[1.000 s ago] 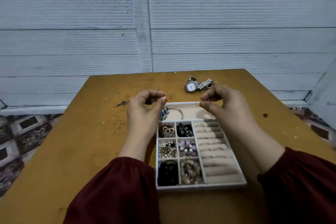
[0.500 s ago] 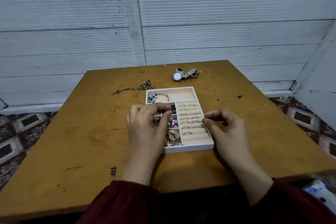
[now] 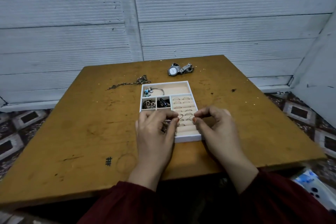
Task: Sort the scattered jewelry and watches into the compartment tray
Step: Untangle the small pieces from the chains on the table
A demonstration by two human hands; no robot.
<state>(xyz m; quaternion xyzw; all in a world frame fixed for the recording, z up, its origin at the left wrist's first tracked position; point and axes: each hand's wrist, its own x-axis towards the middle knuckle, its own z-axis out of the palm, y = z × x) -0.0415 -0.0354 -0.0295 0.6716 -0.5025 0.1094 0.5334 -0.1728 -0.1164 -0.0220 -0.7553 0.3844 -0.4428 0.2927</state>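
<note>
**Nearly sorted, two pieces out**

Pinching a ring (image 3: 180, 116) in left hand (image 3: 154, 132), a second ring (image 3: 190, 118) in right hand (image 3: 216, 125), thumb to forefinger, both just over the ring rolls (image 3: 187, 130) of the tray (image 3: 188, 139). Already filled: visible small compartments (image 3: 149, 103), most roll rows, bracelet (image 3: 156, 90) in far bay. Likely left: seating both rings, then watch (image 3: 175, 71) and chain (image 3: 127, 83), lying on table (image 3: 91, 132) beyond tray.

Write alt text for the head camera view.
The left hand and right hand each pinch a thin metal ring over a white compartment tray on a brown wooden table. A silver metal wristwatch and dark chain lie beyond it.
</note>
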